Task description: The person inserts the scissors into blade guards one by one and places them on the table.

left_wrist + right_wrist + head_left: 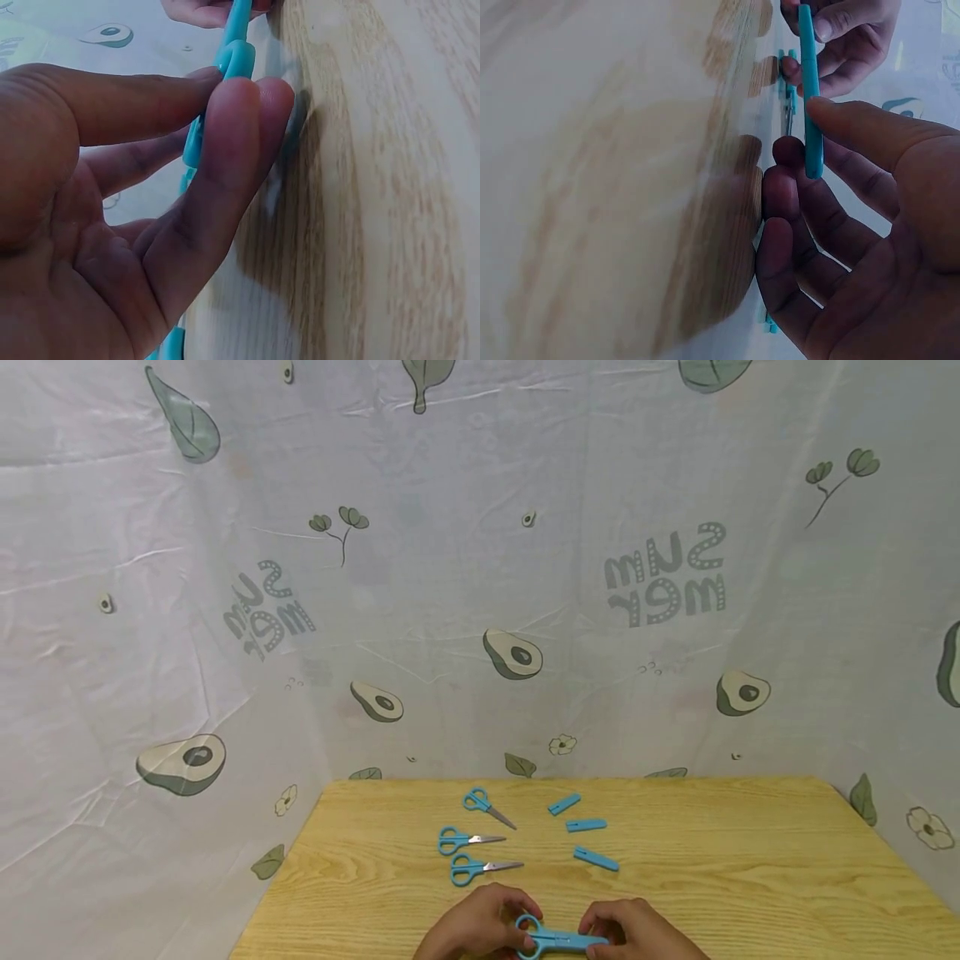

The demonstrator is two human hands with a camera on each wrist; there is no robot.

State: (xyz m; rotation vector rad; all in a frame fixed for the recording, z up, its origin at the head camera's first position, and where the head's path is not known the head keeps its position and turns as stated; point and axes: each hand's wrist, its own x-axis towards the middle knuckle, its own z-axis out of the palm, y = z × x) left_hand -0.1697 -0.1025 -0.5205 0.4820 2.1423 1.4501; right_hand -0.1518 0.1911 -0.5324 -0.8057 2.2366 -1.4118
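A pair of blue-handled scissors, its blades hidden in a blue sheath (570,942), is held between both hands near the front edge of the table. My left hand (483,925) pinches the scissors' handle loops (528,931) between thumb and fingers, as the left wrist view also shows. At the sheath's far end, my right hand (637,931) pinches it with thumb and fingertips. In the right wrist view the sheathed scissors (811,90) appear edge-on, a little off the tabletop.
Three unsheathed scissors (467,868) lie on the wooden table (750,860) beyond the left hand, blades pointing right. Right of them lie three loose blue sheaths (596,859). A pale curtain (450,610) printed with avocados hangs behind and at both sides.
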